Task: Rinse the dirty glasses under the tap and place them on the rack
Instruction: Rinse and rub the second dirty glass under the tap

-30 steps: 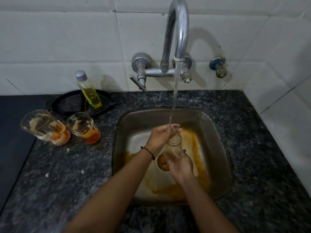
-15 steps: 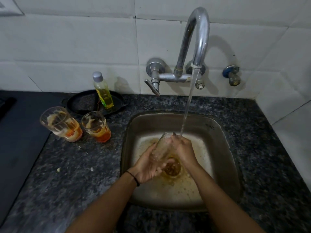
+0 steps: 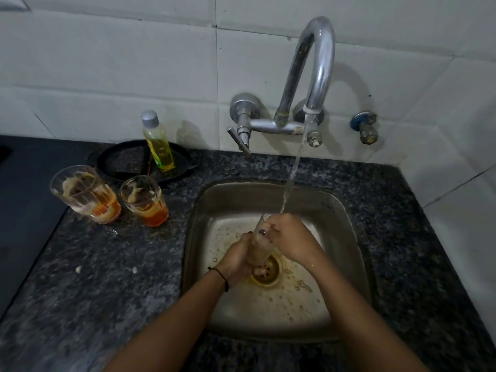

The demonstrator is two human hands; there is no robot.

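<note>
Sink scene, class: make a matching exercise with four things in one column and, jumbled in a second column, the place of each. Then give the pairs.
Things
1. glass being rinsed
2. yellow bottle
3. two dirty glasses
4. drain

Places
A. on the black tray by the wall
B. on the counter left of the sink
C. in the sink floor
D. in both hands under the stream

Pairs: 1-D, 2-A, 3-B, 4-C
</note>
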